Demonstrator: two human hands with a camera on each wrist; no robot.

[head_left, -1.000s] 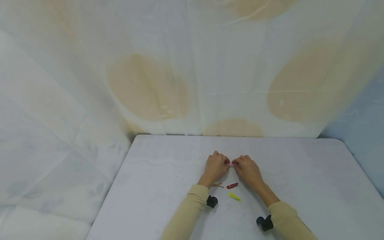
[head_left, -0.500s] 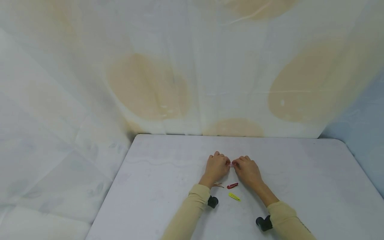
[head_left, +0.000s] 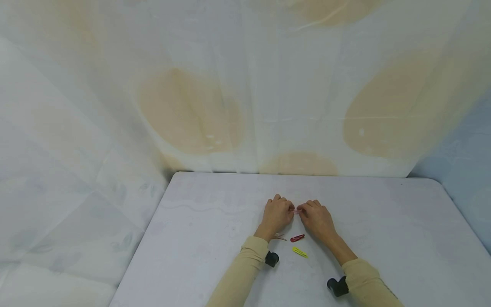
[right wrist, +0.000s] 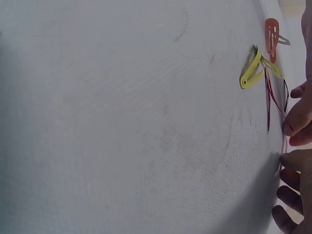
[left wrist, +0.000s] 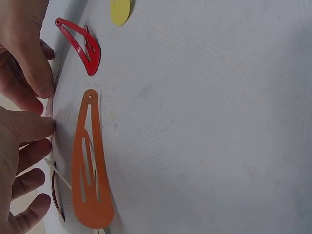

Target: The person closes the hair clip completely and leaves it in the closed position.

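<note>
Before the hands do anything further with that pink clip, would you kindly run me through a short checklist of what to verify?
1. Both hands on the pink clip: ok. Left hand and right hand pinch it between their fingertips.
2. Clip open or snapped shut: cannot tell; it is too small and mostly hidden by fingers.
3. Red clip clear of the hands: ok, it lies on the table, nearer the person.
4. Yellow clip clear: ok, apart from the red one.
5. Orange clip clear: ok in the left wrist view, flat beside the left hand, untouched.
</note>
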